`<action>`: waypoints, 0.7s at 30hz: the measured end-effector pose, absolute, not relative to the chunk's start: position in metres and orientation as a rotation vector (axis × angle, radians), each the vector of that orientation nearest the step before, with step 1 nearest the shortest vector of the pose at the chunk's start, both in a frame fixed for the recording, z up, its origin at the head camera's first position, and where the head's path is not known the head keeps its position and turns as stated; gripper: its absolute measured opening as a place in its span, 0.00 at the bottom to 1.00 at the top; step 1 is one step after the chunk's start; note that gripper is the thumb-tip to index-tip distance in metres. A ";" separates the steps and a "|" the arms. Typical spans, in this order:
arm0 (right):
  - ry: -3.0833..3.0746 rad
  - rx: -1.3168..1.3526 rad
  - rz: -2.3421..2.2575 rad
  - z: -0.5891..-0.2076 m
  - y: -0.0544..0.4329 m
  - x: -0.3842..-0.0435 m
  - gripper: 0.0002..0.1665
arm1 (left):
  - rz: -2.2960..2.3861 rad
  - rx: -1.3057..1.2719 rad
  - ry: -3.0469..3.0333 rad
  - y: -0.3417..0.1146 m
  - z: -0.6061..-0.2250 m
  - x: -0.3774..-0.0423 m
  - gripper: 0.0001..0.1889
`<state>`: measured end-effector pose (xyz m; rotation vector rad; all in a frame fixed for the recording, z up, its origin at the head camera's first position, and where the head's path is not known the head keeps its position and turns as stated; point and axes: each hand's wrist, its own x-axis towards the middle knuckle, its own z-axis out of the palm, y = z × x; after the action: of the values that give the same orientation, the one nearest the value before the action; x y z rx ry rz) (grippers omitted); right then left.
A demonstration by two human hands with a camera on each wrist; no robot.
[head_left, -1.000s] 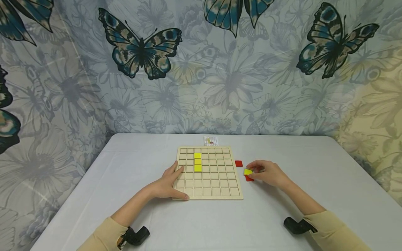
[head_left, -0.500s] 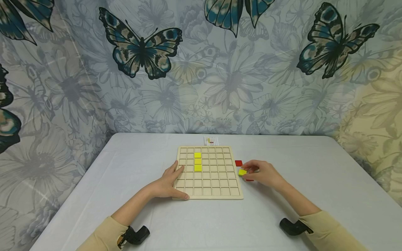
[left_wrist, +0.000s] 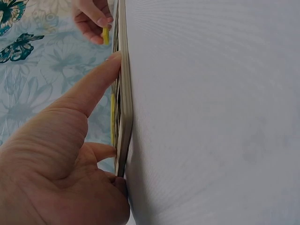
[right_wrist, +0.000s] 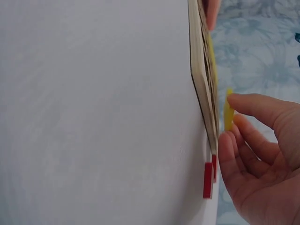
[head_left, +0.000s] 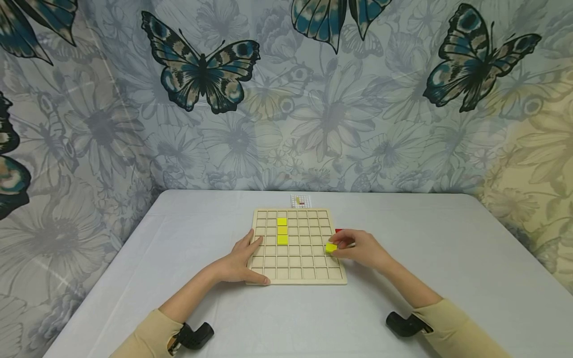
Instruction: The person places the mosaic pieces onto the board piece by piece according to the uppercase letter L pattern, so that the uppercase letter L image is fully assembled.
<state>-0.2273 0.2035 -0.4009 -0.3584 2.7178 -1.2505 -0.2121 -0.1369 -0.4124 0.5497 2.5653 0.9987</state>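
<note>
Just above the right edge of the pale wooden grid board (head_left: 299, 245), the small yellow square tile (head_left: 331, 247) sits pinched in the right hand (head_left: 360, 249). Flat, with straight fingers, the left hand (head_left: 239, 261) presses the board's left edge. Risk, as I judge it: a tilted tile could catch a cell rib and skip out. Three yellow tiles (head_left: 282, 230) fill one column; neighbouring cells lie open, and two red tiles (right_wrist: 209, 176) lie just beside the board.
</note>
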 end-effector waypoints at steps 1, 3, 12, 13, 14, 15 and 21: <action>2.709 -0.368 -1.257 -0.401 0.202 -0.227 0.20 | 0.998 0.549 2.565 -0.137 -0.412 -0.212 0.60; 2.698 -0.391 -1.267 -0.400 0.199 -0.227 0.19 | 0.998 0.549 2.565 -0.137 -0.412 -0.212 0.60; 2.678 -0.493 -1.261 -0.402 0.184 -0.229 0.18 | 0.998 0.557 2.560 -0.138 -0.412 -0.212 0.60; 2.673 -0.498 -1.263 -0.401 0.182 -0.229 0.17 | 0.997 0.557 2.560 -0.137 -0.412 -0.212 0.60; 2.669 -0.500 -1.265 -0.401 0.180 -0.229 0.17 | 0.996 0.557 2.560 -0.138 -0.412 -0.211 0.60; 2.665 -0.504 -1.267 -0.401 0.177 -0.229 0.17 | 0.995 0.556 2.560 -0.137 -0.412 -0.211 0.60; 2.644 -0.553 -1.274 -0.402 0.165 -0.229 0.15 | 0.992 0.552 2.562 -0.137 -0.411 -0.211 0.60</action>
<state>-0.2295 0.1646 -0.4017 -0.5534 2.6439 -1.2739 -0.2111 -0.1371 -0.4108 0.5517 2.5620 0.9921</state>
